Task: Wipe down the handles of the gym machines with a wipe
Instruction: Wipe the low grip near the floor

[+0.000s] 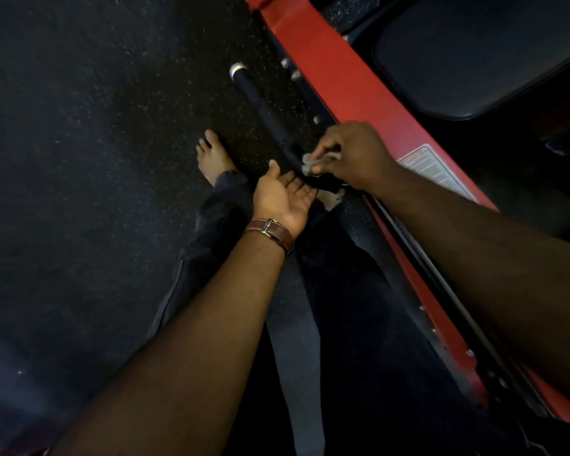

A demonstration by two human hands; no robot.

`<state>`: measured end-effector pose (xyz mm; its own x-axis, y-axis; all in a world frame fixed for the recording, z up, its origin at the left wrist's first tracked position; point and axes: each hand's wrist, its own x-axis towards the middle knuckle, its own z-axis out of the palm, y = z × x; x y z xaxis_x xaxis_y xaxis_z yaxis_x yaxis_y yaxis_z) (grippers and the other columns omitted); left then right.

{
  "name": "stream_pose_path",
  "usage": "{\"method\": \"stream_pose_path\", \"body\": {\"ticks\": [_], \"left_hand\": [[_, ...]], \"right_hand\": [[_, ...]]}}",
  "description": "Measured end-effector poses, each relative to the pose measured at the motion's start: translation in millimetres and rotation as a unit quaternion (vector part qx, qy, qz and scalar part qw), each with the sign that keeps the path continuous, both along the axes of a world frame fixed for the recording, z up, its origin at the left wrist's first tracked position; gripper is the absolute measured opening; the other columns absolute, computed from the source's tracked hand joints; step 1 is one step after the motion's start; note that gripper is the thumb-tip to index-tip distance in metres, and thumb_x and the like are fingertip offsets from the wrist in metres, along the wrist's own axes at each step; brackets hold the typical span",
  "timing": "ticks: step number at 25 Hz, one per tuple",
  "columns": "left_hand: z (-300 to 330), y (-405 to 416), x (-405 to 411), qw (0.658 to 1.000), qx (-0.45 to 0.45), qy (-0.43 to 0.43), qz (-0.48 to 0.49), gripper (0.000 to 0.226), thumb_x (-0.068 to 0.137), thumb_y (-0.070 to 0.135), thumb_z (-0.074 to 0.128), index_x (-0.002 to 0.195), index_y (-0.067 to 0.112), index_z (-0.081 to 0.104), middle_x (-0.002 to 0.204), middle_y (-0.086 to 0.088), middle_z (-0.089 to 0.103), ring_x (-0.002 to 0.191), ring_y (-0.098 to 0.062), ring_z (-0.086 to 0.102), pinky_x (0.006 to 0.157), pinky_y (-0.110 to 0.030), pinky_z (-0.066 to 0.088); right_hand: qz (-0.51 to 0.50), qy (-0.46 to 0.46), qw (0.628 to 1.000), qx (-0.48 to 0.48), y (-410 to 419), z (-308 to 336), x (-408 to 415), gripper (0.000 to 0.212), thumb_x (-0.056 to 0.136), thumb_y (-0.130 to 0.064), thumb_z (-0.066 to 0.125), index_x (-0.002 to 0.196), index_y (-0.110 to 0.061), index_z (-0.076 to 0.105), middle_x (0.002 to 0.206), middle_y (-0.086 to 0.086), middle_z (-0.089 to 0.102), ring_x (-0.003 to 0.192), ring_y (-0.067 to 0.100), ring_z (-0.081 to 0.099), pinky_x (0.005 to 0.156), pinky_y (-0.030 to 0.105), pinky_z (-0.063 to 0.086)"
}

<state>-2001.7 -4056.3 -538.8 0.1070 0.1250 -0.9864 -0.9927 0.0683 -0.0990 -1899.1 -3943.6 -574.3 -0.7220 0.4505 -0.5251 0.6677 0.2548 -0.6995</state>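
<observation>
A black padded handle (264, 106) with a silver end cap sticks out from the red machine frame (336, 70) and runs toward me. My right hand (349, 153) is closed around a crumpled white wipe (313, 159) and presses it on the near end of the handle. My left hand (283, 195) lies palm up just below that end, fingers apart, its fingertips under the handle. It holds nothing. A brown leather watch strap is on the left wrist.
A dark seat pad (481, 54) sits right of the red frame. A white warning label (435, 169) is stuck on the frame. My bare foot (213, 156) and dark trousers stand on the speckled black rubber floor (96, 159).
</observation>
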Motion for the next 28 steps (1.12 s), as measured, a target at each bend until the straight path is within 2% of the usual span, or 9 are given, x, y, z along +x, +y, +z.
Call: {"method": "stream_pose_path", "body": {"ticks": [3,6,10,13,15,18,21,24,28], "left_hand": [[2.4,-4.4,3.9,1.0,0.004,0.008,0.006,0.065,0.107,0.043,0.034,0.151,-0.004,0.027,0.148,-0.024,0.041,0.142,-0.038,0.037,0.114,-0.046,0.032],[-11.4,-8.8,4.0,1.0,0.014,0.006,0.003,0.068,0.105,0.047,0.035,0.15,-0.003,0.03,0.151,-0.026,0.04,0.138,-0.038,0.042,0.115,-0.048,0.034],[-30.7,-11.1,-5.6,0.999,0.025,0.016,-0.027,0.072,0.103,0.054,0.036,0.146,-0.004,0.038,0.144,-0.024,0.049,0.133,-0.036,0.049,0.113,-0.047,0.038],[-39.1,-10.8,-13.0,0.999,0.026,0.017,-0.023,0.075,0.101,0.056,0.037,0.145,-0.004,0.039,0.142,-0.024,0.052,0.129,-0.036,0.052,0.113,-0.049,0.038],[-37.5,-9.8,-15.9,0.999,0.026,0.014,-0.026,0.075,0.101,0.058,0.037,0.146,-0.003,0.039,0.142,-0.023,0.052,0.128,-0.036,0.054,0.113,-0.049,0.039],[-37.9,-4.1,-17.3,0.999,0.026,0.012,-0.021,0.075,0.101,0.059,0.036,0.145,-0.002,0.038,0.142,-0.024,0.051,0.128,-0.037,0.054,0.11,-0.049,0.041],[-44.7,0.9,-24.4,1.0,0.01,0.013,-0.026,0.074,0.1,0.062,0.032,0.138,0.0,0.047,0.136,-0.023,0.056,0.123,-0.033,0.057,0.104,-0.048,0.046],[-53.1,-5.5,-31.7,1.0,-0.017,0.019,-0.014,0.069,0.1,0.063,0.03,0.128,0.004,0.055,0.119,-0.016,0.066,0.104,-0.028,0.064,0.088,-0.044,0.055],[-49.6,-16.6,-29.8,1.0,-0.02,0.005,-0.004,0.073,0.101,0.061,0.03,0.138,0.001,0.048,0.136,-0.021,0.057,0.123,-0.033,0.057,0.108,-0.048,0.043]], "right_hand": [[-0.001,0.027,1.0,-0.012,-4.3,14.0,28.4,0.018,0.065,-0.009,0.089,0.079,-0.007,0.079,0.08,0.005,0.072,0.069,0.015,0.066,0.068,0.027,0.055],[-0.02,0.058,0.998,-0.003,-9.0,-3.2,-6.6,0.013,0.07,-0.004,0.085,0.081,-0.004,0.078,0.081,0.0,0.068,0.068,0.008,0.061,0.065,0.014,0.049],[-0.03,0.002,0.999,0.018,-1.4,-50.6,-71.0,0.012,0.075,-0.018,0.083,0.085,-0.014,0.08,0.088,-0.001,0.074,0.075,0.007,0.064,0.075,0.019,0.052],[-0.05,-0.025,0.998,-0.003,5.6,-50.7,-69.1,0.017,0.075,-0.022,0.085,0.09,-0.015,0.08,0.084,-0.008,0.071,0.075,0.006,0.064,0.066,0.004,0.041],[0.006,-0.057,0.998,-0.02,8.4,-26.8,-40.3,0.021,0.074,-0.021,0.087,0.092,-0.015,0.08,0.083,-0.006,0.069,0.074,0.008,0.062,0.062,0.005,0.036],[0.057,-0.033,0.997,-0.049,6.9,10.6,-1.3,0.02,0.067,-0.014,0.091,0.083,-0.016,0.08,0.076,-0.002,0.07,0.068,0.014,0.066,0.064,0.016,0.049],[0.117,0.065,0.99,0.036,-7.5,-10.6,-30.3,0.006,0.076,-0.016,0.079,0.08,-0.011,0.08,0.079,0.007,0.069,0.07,0.024,0.065,0.06,0.029,0.051],[0.266,-0.005,0.951,0.158,-27.7,-31.9,-81.6,0.02,0.084,-0.01,0.057,0.083,-0.001,0.075,0.093,0.017,0.064,0.09,0.039,0.061,0.061,0.035,0.043],[0.384,0.049,0.9,0.201,-42.8,15.4,-41.1,0.029,0.077,-0.015,0.043,0.062,-0.001,0.064,0.08,0.016,0.061,0.072,0.038,0.062,0.044,0.033,0.045]]}}
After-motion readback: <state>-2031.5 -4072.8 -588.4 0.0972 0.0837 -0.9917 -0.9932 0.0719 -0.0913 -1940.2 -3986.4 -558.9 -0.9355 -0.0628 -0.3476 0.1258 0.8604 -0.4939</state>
